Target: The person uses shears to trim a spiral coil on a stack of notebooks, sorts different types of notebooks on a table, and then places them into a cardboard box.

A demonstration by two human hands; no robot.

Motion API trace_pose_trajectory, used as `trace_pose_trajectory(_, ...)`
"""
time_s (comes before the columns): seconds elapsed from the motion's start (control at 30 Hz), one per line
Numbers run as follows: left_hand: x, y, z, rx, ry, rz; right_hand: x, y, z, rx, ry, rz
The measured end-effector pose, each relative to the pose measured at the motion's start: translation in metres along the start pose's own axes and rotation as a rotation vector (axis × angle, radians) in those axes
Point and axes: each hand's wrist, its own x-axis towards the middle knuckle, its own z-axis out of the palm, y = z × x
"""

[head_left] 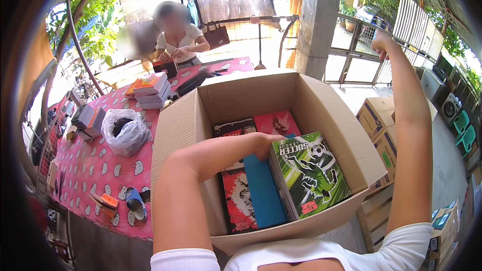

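In front of me stands an open cardboard box (175,115) with several notebooks inside. My left hand (266,145) reaches into it and grips the upper left corner of a stack of green notebooks (314,175) with a soccer player on the cover; some of its fingers are hidden by the stack. Beside that stack lie a blue notebook (266,193), red-and-black notebooks (238,198) and a pink-red notebook (276,122). My right hand (382,45) is raised far out to the right, beyond the box, its fingers curled in with nothing visible in them.
On the left a table with a pink patterned cloth (95,170) bears a plastic bag (125,133), stacked books (150,90) and slippers (135,204). Another person (173,35) works behind it. Closed cartons (376,118) and a wooden pallet (374,216) are at right, near a concrete post (317,25).
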Motion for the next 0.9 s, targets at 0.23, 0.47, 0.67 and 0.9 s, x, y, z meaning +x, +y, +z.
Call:
trace_pose_trajectory(0.23,-0.001,0.028,0.029,0.316,0.113,-0.228,0.021,0.024,-0.001,0.045,-0.074,0.101)
trace_pose_trajectory(0.47,-0.016,0.031,0.043,-0.083,0.403,-0.307,0.001,0.073,-0.028,0.146,0.187,0.139)
trace_pose_trajectory(0.67,-0.002,0.024,0.033,0.506,0.210,-0.151,0.037,0.225,-0.049,-0.015,0.067,0.398)
trace_pose_trajectory(0.9,-0.002,0.023,0.033,-0.035,0.513,-0.316,0.021,0.233,-0.042,-0.009,0.093,0.437)
